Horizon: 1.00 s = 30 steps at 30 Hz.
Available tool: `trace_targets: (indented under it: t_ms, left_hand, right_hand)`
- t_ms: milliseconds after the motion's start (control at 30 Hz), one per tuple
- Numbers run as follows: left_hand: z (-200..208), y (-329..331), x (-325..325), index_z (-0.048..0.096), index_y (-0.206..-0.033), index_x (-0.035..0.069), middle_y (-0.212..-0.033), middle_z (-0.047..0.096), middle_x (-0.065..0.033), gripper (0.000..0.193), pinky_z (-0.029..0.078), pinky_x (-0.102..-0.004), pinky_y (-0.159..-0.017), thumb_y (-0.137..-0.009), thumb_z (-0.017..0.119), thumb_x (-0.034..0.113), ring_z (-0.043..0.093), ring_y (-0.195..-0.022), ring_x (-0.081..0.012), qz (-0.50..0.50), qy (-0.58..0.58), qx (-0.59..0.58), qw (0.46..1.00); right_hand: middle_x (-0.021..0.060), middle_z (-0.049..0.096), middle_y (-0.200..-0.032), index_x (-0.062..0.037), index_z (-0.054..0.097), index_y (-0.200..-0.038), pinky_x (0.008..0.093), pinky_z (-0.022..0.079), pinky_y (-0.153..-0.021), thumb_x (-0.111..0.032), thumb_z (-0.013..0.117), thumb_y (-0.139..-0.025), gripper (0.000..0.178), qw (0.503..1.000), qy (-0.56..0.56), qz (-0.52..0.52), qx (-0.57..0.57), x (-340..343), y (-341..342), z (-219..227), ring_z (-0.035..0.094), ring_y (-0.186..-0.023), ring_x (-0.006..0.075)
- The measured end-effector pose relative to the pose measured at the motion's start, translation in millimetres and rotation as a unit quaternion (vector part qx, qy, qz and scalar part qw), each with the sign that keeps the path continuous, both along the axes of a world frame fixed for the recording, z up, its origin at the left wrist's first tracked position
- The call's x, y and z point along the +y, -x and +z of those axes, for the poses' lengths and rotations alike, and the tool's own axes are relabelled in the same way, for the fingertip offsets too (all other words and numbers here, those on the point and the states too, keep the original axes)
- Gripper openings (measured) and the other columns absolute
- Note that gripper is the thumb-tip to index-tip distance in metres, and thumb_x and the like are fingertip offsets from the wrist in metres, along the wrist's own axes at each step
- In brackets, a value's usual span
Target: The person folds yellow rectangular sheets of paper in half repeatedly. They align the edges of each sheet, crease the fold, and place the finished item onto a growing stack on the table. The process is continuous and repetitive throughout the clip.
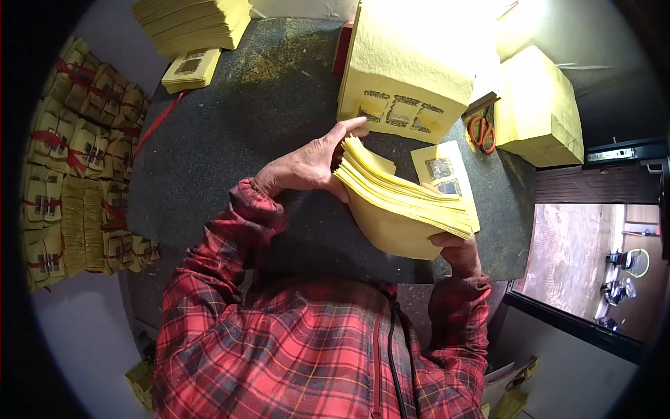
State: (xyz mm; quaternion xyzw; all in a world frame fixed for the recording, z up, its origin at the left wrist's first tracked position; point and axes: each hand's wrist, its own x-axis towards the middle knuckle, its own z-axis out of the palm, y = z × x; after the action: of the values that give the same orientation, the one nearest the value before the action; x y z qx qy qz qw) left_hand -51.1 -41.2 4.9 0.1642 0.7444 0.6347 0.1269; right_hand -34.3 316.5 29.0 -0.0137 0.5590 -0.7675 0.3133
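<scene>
A thick sheaf of yellow paper sheets (398,220) is held up over the dark table, bowed along its length with its layered edges facing up. My left hand (310,164) is closed around the sheaf's left end, thumb on the near side and fingers at the far side. At the other end my right hand (458,253) grips the lower right corner, its fingers partly hidden behind the paper. Just behind the sheaf lies a flat yellow sheet with dark printed panels (453,171). Farther back stands a tall stack of printed yellow paper (401,101).
Orange-handled scissors (481,134) rest beside a large yellow paper block (541,105) at the right. More yellow stacks (192,28) sit at the back left, near a red ribbon (159,120) hanging off the dark tabletop (279,91). Ribbon-tied bundles (87,153) are piled along the left wall.
</scene>
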Motion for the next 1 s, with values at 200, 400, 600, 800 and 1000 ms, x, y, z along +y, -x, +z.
trace_targets:
  t_ms: [200, 400, 600, 800, 1000]
  left_hand:
    - [10, 10, -2, 0.055, -0.138, 0.005, -0.144, 0.063, -0.0141, 0.092, 0.045, -0.0454, -0.122, -0.061, 0.105, 0.017, 0.053, -0.147, -0.034, -0.031, 0.025, -0.022, 0.999]
    - [44, -39, -30, 0.063, -0.112, 0.004, -0.123, 0.076, -0.0151, 0.053, 0.049, -0.0517, -0.118, -0.075, 0.099, 0.015, 0.067, -0.132, -0.0367, 0.071, -0.044, 0.161, 0.983]
    - [33, -126, -33, 0.058, -0.116, 0.006, -0.118, 0.077, -0.0195, 0.036, 0.053, -0.0545, -0.115, -0.093, 0.085, 0.007, 0.074, -0.121, -0.0335, 0.144, -0.153, 0.091, 0.973]
    - [8, -168, -15, 0.06, -0.142, 0.008, -0.14, 0.066, -0.0111, 0.052, 0.064, -0.0356, -0.094, -0.094, 0.081, 0.01, 0.074, -0.118, -0.0257, 0.065, 0.177, 0.124, 0.974]
    - [8, -175, -22, 0.015, -0.168, 0.006, -0.162, 0.046, -0.0259, 0.112, 0.044, -0.0501, -0.121, -0.089, 0.091, 0.032, 0.055, -0.145, -0.0359, 0.042, -0.193, -0.033, 0.98]
  right_hand:
    - [0.0156, 0.064, -0.149, 0.0073, 0.049, -0.158, 0.0385, 0.04, -0.123, -0.004, 0.079, -0.056, 0.106, 0.999, 0.033, 0.01, -0.012, 3, 7, -15, 0.06, -0.138, 0.0257]
    - [0.0237, 0.062, -0.151, 0.0101, 0.05, -0.156, 0.0399, 0.048, -0.116, -0.022, 0.08, -0.084, 0.084, 0.993, 0.047, 0.017, 0.105, -23, -7, 25, 0.064, -0.134, 0.0289]
    - [0.0257, 0.061, -0.153, 0.0041, 0.043, -0.163, 0.0426, 0.045, -0.119, -0.025, 0.083, -0.091, 0.087, 0.96, 0.018, 0.147, 0.24, -41, -16, 43, 0.062, -0.139, 0.0306]
    - [0.0247, 0.057, -0.157, 0.0033, 0.037, -0.166, 0.0418, 0.04, -0.123, -0.018, 0.073, -0.095, 0.082, 0.992, -0.021, 0.116, 0.047, -12, -39, 0, 0.058, -0.143, 0.0291]
    - [0.0333, 0.057, -0.152, 0.0053, 0.034, -0.166, 0.0475, 0.044, -0.122, -0.025, 0.059, -0.098, 0.078, 0.983, 0.18, 0.02, -0.034, -12, -42, 3, 0.058, -0.143, 0.0383]
